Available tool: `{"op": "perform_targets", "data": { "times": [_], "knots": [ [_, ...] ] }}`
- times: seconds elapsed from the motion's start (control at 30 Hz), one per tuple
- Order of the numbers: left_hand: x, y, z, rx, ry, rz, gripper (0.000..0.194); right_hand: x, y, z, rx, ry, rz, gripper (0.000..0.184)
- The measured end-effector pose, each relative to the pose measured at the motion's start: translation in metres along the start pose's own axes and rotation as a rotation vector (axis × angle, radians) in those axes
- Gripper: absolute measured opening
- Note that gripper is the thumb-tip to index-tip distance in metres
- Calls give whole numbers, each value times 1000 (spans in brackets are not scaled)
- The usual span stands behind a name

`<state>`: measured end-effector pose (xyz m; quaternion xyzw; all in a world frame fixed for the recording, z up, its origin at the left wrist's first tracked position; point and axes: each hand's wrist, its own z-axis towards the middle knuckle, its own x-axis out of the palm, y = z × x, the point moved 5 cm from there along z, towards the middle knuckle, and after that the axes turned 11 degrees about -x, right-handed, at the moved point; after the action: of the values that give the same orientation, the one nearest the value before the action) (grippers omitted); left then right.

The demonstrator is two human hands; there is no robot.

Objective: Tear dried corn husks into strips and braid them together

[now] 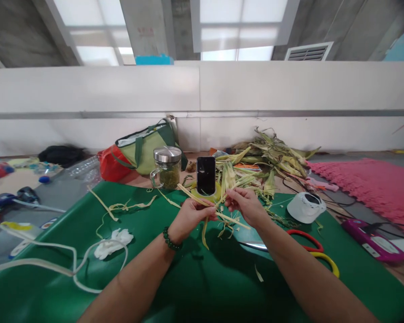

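Observation:
My left hand (190, 217) and my right hand (245, 205) meet above the green mat (195, 278), both closed on crossed pale corn-husk strips (212, 207). One strip sticks out to the upper left, another runs down to the right, and a loose end hangs below the left hand. A green bead bracelet (170, 240) circles my left wrist. Just behind the hands a black phone (206, 175) stands upright on a yellow holder.
A husk pile (272, 157) lies behind the phone. A glass jar (167, 168) with metal lid, a green bag (144, 143), a white round object (305, 206), red and yellow scissor handles (309, 249), loose husk strips (121, 207), crumpled white tissue (114, 242) and a pink rug (366, 184) surround the mat.

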<state>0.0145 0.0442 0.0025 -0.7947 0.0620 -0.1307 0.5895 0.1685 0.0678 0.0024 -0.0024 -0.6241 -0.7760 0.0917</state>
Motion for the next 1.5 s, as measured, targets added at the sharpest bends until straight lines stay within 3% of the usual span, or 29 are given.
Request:
{"op": "perform_targets", "data": {
  "times": [0.1, 0.23, 0.37, 0.7, 0.87, 1.1, 1.33, 1.5],
  "knots": [
    [-2, 0, 2, 1, -35, 33, 23, 6, -6, -4, 177, 190, -33, 49],
    [1, -3, 2, 79, -26, 78, 25, 13, 3, -11, 31, 433, -311, 36],
    [-4, -5, 2, 88, -70, 50, 28, 13, 5, -14, -19, 500, -364, 28],
    [-8, 1, 4, -88, 24, -98, 42, 10, 16, -13, -57, 486, -375, 34],
    [-6, -2, 2, -82, 54, -87, 44, 9, 18, -13, -56, 480, -446, 33],
    [-3, -7, -2, 6, 40, -87, 35, 8, 24, -14, -159, 477, -521, 36],
    [-10, -4, 0, -62, 34, -86, 33, -1, 28, -11, -185, 446, -553, 36],
    [-8, -11, -4, 31, 7, -34, 24, 0, 31, -13, -164, 455, -553, 35]
  ]
}}
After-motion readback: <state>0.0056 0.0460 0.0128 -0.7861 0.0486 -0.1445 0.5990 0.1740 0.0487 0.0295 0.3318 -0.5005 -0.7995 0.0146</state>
